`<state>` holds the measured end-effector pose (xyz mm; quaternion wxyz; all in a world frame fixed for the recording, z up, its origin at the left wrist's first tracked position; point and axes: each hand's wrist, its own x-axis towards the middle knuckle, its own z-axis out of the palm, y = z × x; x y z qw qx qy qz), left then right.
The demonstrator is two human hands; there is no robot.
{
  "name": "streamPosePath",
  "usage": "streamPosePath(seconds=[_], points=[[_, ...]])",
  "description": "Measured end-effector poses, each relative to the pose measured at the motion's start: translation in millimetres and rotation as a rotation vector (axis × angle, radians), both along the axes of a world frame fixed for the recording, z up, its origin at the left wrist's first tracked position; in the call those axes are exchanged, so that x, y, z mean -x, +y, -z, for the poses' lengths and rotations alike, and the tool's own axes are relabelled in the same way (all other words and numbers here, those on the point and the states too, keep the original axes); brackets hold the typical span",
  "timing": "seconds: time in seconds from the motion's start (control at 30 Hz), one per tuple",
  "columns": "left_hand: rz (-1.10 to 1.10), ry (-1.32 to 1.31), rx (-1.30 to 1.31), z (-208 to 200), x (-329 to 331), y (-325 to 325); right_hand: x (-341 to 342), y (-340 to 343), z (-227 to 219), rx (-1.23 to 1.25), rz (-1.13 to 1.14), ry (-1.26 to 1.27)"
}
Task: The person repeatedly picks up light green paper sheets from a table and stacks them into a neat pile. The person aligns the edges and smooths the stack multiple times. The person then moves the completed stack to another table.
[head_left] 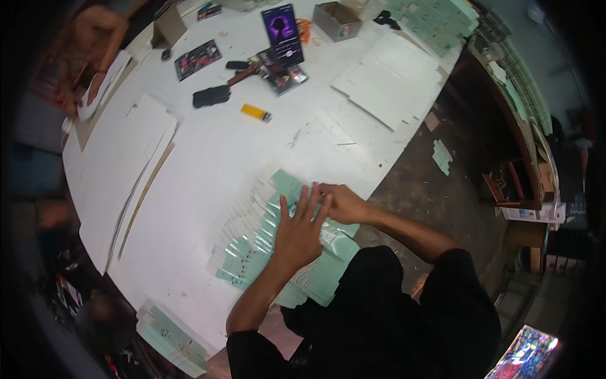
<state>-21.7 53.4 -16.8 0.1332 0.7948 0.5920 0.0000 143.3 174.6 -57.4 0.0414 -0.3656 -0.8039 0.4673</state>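
A fanned, overlapping spread of pale green printed flat cartons lies at the near edge of the white table, with their white flaps toward the far left. My left hand rests on top of them, palm down, its fingers stretched out and apart. Close to its fingertips, my right hand is at the right side of the spread with its fingers curled in. What those fingers pinch, if anything, is hidden. Some of the cartons nearest my body are covered by my left hand and forearm.
On the white table lie a yellow lighter, a black pouch, a propped phone, an open grey box and white sheets. More green cartons are stacked far right. Another person's arm shows far left.
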Motion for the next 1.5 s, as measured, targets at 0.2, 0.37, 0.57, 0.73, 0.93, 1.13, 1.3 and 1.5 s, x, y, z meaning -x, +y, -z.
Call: streamPosePath(seconds=[0.2, 0.37, 0.57, 0.73, 0.93, 1.13, 1.3, 1.5], points=[[0.001, -0.182, 0.103, -9.9, 7.1, 4.2, -60.4, 144.5, -9.3, -1.189, 0.387, -0.194], [-0.046, -0.209, -0.128, 27.2, 3.5, -1.7, -52.7, 107.4, -1.4, -0.557, 0.250, 0.067], [-0.132, -0.276, -0.086, 15.3, -1.0, -1.7, -22.9, 71.1, -17.3, -0.710, 0.181, -0.160], [0.043, -0.053, -0.135, 7.3, 1.6, -0.2, -6.1, 15.7, -17.4, -0.048, -0.028, 0.005], [0.024, -0.242, -0.052, -7.3, 2.2, 5.4, -91.4, 172.1, 12.1, -1.067, 0.506, -0.344], [-0.026, -0.249, -0.164, 11.3, 3.4, -0.7, -47.3, 84.4, 5.7, -0.770, 0.384, 0.142], [-0.070, -0.299, -0.210, 6.9, 3.5, 0.9, -8.8, 16.9, -47.5, 0.432, 0.158, 0.346], [-0.080, -0.262, -0.223, 20.1, 2.8, -3.7, -6.9, -0.4, -33.1, 0.360, 0.156, 0.025]])
